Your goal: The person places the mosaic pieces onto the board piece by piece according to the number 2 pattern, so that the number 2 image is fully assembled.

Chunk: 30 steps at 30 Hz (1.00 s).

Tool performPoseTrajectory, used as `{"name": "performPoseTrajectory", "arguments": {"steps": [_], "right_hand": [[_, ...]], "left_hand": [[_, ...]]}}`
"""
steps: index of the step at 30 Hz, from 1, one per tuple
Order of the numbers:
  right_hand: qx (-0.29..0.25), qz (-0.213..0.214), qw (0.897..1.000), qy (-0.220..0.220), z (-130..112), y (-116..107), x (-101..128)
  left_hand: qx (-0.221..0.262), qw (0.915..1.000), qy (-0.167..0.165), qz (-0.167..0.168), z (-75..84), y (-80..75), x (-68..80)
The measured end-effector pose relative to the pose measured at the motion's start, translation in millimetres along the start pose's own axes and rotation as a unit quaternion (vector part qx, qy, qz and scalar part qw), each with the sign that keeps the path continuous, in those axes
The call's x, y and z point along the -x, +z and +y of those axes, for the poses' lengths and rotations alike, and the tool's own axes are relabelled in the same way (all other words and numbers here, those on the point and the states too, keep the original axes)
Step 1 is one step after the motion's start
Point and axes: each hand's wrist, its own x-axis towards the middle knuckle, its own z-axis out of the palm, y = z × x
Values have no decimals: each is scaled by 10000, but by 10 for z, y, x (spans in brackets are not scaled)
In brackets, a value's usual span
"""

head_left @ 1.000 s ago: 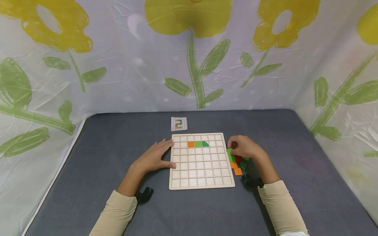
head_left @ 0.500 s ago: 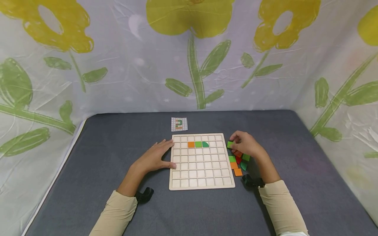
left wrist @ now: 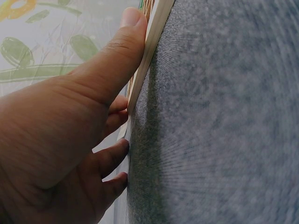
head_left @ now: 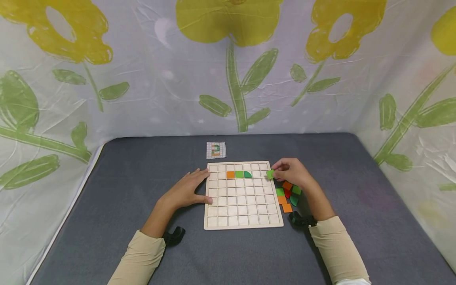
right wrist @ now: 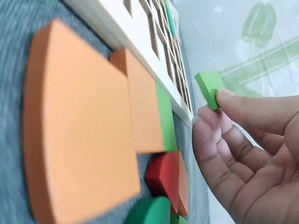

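Observation:
Thumb and fingers of my right hand (head_left: 293,173) pinch a light green square tile (head_left: 269,174) over the right edge of the wooden grid board (head_left: 243,209). In the right wrist view the same green tile (right wrist: 208,86) is held up at the fingertips. My left hand (head_left: 187,190) rests at the board's left edge, fingers spread along its side and thumb on the rim. Near the board's top, an orange square tile (head_left: 230,175), a green square tile (head_left: 239,174) and a dark green rounded tile (head_left: 247,174) sit side by side in one row.
Right of the board lies a loose pile with orange tiles (head_left: 287,208), green tiles (head_left: 280,192), a red tile (head_left: 287,194) and a dark green rounded tile (head_left: 293,200). Behind the board is a small card (head_left: 215,150) with a coloured grid pattern. Grey cloth (head_left: 235,257) covers the table.
My right hand has lifted the green tile off the pile and carried it left to the board's right edge. The left hand has stayed still.

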Motion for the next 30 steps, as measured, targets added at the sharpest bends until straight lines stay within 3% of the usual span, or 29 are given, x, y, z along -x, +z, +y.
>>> {"name": "performPoseTrajectory", "arguments": {"steps": [21,30], "right_hand": [[-325,-144,9978,562,-144,289,-98],[476,-158,9976,481,-237,427,-119]], "left_hand": [[-60,10000,13,20,1,-5,5],[1,10000,7,34,-4,4,14]]}}
